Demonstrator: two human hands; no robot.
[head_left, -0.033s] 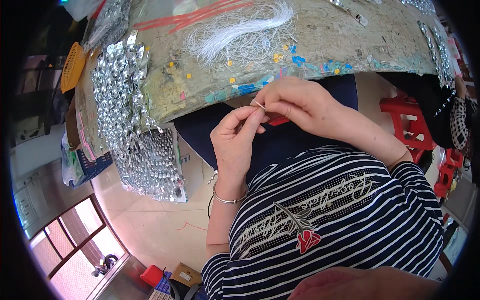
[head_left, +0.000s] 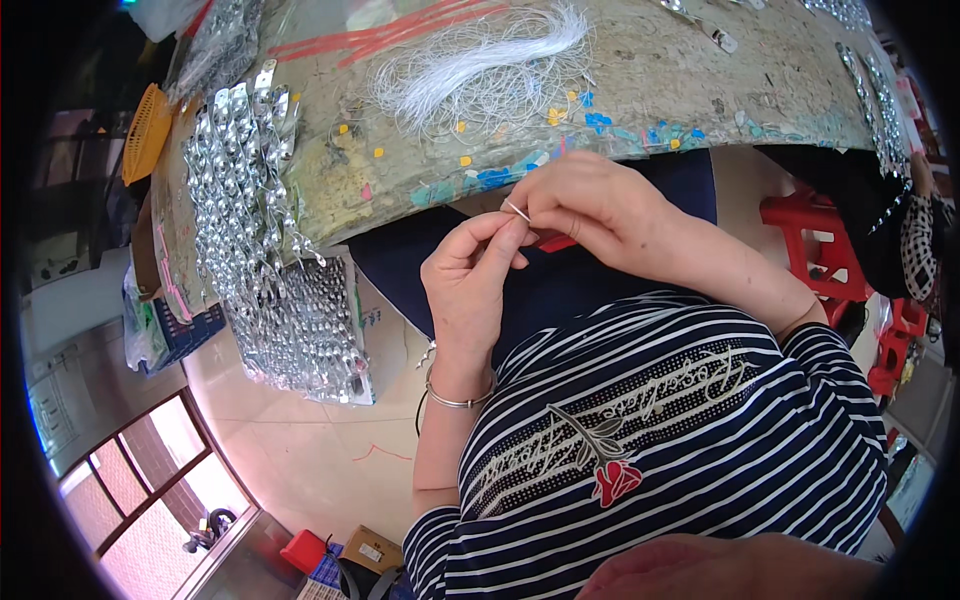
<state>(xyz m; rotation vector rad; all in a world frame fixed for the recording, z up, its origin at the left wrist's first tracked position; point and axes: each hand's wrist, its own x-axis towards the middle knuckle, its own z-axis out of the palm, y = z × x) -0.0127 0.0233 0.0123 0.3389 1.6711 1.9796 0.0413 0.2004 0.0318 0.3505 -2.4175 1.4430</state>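
Note:
A short white length of string [head_left: 518, 211] shows between my two hands, just off the table's front edge. With thumb and forefinger pressed together, my left hand [head_left: 470, 280] pinches at its lower end. My right hand [head_left: 605, 210] is closed beside it, knuckles up, its fingertips at the same string and partly hidden. Behind them on the table [head_left: 680, 85] lies a loose, tangled hank of white string [head_left: 490, 65]. Silver twisted strips [head_left: 235, 170] hang in a thick cluster over the table's left edge.
Below the strips hangs a clear bag of similar silver pieces [head_left: 300, 335]. A yellow basket [head_left: 146, 135] is at the far left. Red stools [head_left: 820, 245] stand at right, near another person's patterned sleeve [head_left: 918, 245]. Red strips [head_left: 390, 30] lie on the table.

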